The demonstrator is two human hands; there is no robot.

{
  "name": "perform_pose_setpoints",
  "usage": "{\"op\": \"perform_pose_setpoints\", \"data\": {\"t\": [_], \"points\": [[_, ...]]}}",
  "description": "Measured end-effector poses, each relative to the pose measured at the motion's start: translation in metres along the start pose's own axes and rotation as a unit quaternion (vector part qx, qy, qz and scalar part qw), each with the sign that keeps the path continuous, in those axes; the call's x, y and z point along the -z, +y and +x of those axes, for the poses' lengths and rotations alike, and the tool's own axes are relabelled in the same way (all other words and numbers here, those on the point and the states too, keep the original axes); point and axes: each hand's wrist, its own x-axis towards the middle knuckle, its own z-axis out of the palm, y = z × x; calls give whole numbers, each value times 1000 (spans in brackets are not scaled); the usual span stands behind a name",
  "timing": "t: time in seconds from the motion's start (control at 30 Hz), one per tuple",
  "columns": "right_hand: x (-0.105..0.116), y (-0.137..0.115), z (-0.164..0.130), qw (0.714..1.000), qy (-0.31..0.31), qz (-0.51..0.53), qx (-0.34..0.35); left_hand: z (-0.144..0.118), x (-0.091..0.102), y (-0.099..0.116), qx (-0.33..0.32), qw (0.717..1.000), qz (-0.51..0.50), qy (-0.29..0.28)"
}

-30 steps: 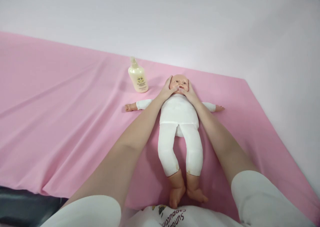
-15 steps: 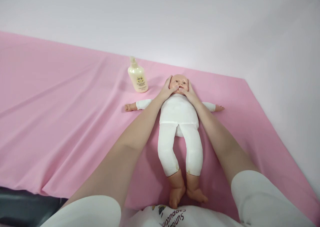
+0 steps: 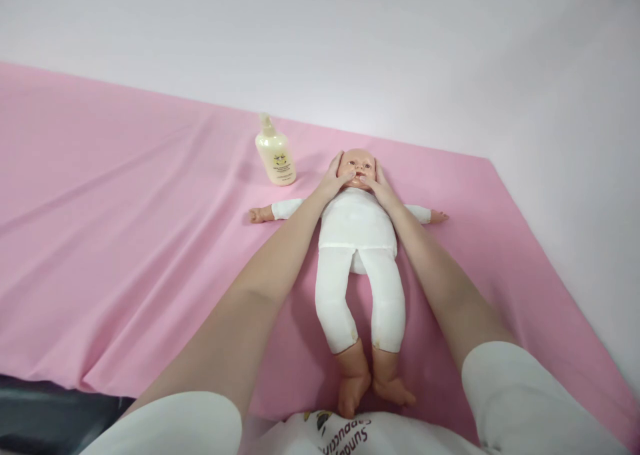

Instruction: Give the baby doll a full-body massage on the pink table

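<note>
A baby doll (image 3: pixel 357 221) in white clothing lies on its back, its bare feet towards me and its arms spread to the sides. My left hand (image 3: pixel 333 181) cups one side of the doll's head (image 3: pixel 358 156), the thumb resting near the corner of the mouth. Around the other cheek curves my right hand (image 3: pixel 382 184), its thumb also beside the mouth. Most of my fingers are hidden along the sides of the head. Left of the head, apart from my hands, stands a cream-coloured pump bottle (image 3: pixel 277 155) with a printed label.
A pink cloth (image 3: pixel 150 241) with folds covers the table under the doll. Behind it and to the right is a plain white surface (image 3: pixel 320 41). A dark padded edge (image 3: pixel 55 411) shows at the lower left. My white shirt (image 3: pixel 400 435) is close to the doll's feet.
My thumbs have slid slightly apart at the doll's mouth, and the head has shifted a touch to the left. The bottle and the doll's body stay where they were.
</note>
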Motion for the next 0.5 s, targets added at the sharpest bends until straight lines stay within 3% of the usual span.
{"op": "perform_pose_setpoints", "data": {"t": [0.23, 0.5], "points": [[-2, -1, -1, 1000, 3, 15, -12, 10, -4, -11, 19, 1000, -3, 22], [-2, 3, 1, 999, 7, 37, -19, 6, 0, -8, 24, 999, -28, -2]]}}
